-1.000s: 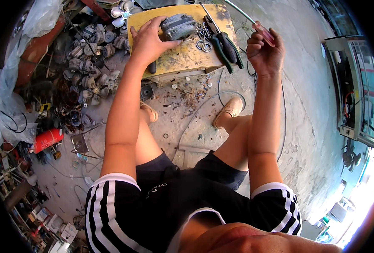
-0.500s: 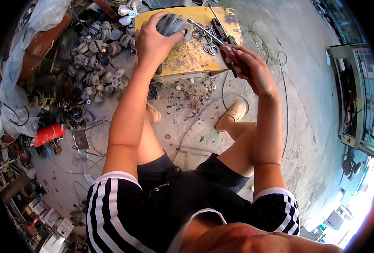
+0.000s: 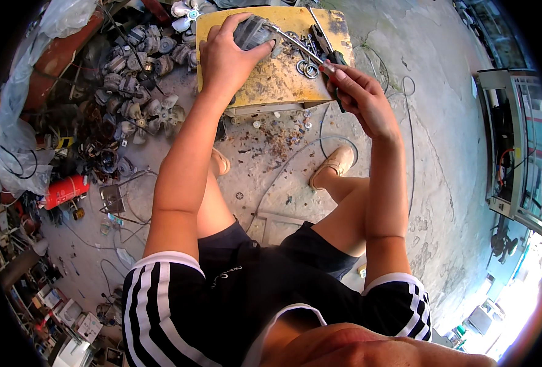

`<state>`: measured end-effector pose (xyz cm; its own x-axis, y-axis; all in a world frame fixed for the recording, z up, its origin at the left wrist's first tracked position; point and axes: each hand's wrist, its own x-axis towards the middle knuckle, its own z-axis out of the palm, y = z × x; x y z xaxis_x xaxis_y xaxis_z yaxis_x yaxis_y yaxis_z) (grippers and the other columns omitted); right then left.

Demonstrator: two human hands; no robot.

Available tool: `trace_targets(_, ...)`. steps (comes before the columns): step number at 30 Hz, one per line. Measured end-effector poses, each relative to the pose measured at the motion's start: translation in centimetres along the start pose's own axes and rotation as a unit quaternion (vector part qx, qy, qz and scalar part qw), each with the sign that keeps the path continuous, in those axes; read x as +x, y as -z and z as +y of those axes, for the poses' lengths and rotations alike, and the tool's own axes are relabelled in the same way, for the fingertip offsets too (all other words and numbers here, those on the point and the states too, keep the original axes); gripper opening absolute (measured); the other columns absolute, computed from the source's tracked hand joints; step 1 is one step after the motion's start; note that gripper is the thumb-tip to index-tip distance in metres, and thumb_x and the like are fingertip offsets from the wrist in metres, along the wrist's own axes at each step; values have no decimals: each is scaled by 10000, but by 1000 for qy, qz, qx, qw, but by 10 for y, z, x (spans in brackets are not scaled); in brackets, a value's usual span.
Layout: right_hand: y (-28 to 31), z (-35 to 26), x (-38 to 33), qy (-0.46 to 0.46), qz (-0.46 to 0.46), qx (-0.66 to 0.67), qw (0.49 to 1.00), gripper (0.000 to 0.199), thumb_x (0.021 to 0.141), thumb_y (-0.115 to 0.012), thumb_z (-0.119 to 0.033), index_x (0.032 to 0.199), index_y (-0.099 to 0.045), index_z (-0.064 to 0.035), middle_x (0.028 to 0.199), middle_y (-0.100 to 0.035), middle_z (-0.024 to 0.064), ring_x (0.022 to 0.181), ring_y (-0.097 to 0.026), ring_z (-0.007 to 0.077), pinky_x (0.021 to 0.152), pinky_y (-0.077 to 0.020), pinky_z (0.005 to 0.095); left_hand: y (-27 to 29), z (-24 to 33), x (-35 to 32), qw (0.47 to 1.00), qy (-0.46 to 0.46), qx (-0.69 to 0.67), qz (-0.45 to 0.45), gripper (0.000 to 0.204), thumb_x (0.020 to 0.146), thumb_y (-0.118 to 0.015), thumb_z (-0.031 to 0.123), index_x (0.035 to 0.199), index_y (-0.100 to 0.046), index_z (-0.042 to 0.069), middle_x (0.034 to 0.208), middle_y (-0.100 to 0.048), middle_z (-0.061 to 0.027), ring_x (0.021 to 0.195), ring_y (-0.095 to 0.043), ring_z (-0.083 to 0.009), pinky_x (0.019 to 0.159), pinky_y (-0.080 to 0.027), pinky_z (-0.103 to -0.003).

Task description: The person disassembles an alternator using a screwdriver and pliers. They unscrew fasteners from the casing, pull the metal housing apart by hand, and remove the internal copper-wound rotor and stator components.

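Head view: upper centre, left grip (image 3: 228, 62), nearer, clasps motor (image 3: 251, 35); right grip (image 3: 366, 99), lower right, pinches driver (image 3: 298, 44), shaft slanting up-left to motor edge, contact unclear.

Looks steeply down from the wearer's head (image 3: 356, 345) through a wide fisheye. Faces a scuffed, yellow, rectangular tabletop (image 3: 265, 82), near and ahead.

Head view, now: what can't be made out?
All in the head view:
- Gray motor: near-left side hidden by the left hand.
- Red-handled driver: tip too small to tell whether it's seated or only touching; handle partly covered by the right hand.
- Pliers: handles mostly hidden behind the right hand.
- Cabinet: far side cut off by the fisheye rim.
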<state>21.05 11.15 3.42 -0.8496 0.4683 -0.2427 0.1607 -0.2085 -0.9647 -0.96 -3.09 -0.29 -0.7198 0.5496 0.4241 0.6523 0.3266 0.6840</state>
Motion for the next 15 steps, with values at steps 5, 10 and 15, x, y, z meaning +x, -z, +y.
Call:
trace_targets(5,0,-2,0,-62,-13,95,993,390,1028,-546,-298,1268,-617,1,855,-587,-17,603,-370,10,479,-274,163,0,6,-3,997,-43,59,9,603,696,-847,430,1215,-649,197,1036,-654,-125,975,-645,-312,905,-481,-413)
trace_targets(10,14,15,7,-185,-184,475,840,476,1056,-458,-289,1369,-444,70,835,-548,39,550,-392,13,372,-272,136,-4,6,-5,999,-33,41,-12,610,698,-835,408,1242,-615,244,1062,-606,-106,1039,-606,-307,1050,-357,-532)
trace_targets(15,-3,10,-1,-104,-57,130,984,439,1032,-532,-313,1336,-530,4,847,-551,-6,622,-418,3,508,-373,168,-3,5,-5,997,-60,40,1,598,701,-830,389,1239,-616,241,1084,-628,-96,1057,-615,-308,1097,-317,-585)
